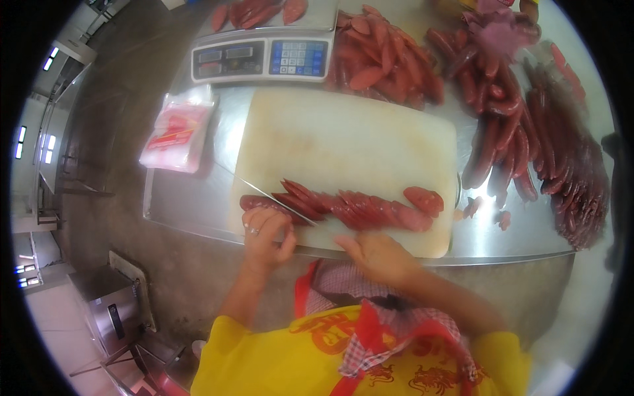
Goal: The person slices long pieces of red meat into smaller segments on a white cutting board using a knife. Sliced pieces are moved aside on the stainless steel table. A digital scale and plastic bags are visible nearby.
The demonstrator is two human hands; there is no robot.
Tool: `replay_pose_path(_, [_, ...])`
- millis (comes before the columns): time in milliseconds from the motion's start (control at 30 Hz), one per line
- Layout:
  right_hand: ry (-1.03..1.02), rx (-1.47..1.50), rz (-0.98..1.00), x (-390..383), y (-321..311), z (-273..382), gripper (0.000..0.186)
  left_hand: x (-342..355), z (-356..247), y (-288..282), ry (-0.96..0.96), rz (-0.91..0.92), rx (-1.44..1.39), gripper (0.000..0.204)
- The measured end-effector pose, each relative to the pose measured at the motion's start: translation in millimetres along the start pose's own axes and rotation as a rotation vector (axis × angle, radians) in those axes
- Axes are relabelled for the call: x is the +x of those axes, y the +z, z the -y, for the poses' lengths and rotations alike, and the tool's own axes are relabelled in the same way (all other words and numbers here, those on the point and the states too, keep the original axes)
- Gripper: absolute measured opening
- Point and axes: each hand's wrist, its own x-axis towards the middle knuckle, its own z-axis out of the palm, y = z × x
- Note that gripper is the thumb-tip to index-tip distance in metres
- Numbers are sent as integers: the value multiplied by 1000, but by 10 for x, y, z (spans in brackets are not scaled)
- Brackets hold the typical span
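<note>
On the near part of the white cutting board [356, 138] lies a dark red sausage [254, 202], its left end uncut. My left hand [267, 231] presses that end down with curled fingers, a ring on one of them. A thin-bladed knife [277, 200] crosses the sausage at a slant, just right of those fingers. My right hand [380, 256] is closed round its handle, which the hand hides. To the blade's right, overlapping slanted slices [370, 210] lie in a row. Two or so slices [424, 199] rest at the row's right end.
Behind the board sit a digital scale [261, 61] with slices on its pan and a heap of slices [383, 63]. Whole sausages [505, 132] are piled at the right, near a pinkish shape I cannot make out. A plastic bag pack [177, 135] lies left on the metal table [188, 204].
</note>
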Motion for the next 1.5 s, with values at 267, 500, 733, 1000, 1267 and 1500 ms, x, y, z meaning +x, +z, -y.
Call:
replay_pose_path(267, [27,-195,14,-682,-114,-156,43,-41,73,7,-83,-22,30,32])
replay_pose_path(500, [-219,-45,-114,153,134,170,33,-17,116,-65,-47,-23,-14,29])
replay_pose_path(733, [-74,-68,-117,-611,-99,26,50,8,195,-139,-120,-8,40,33])
replay_pose_path(1000, [-185,-42,-103,77,80,332,58,-35,227,-152,-99,0,15,32])
replay_pose_path(1267, [-27,75,119,295,60,289,71,-66,98,-155,-148,-14,65,28])
replay_pose_path(1500, [-57,79,61,-269,-131,-164,67,-95,-26,-136,-205,-111,41,26])
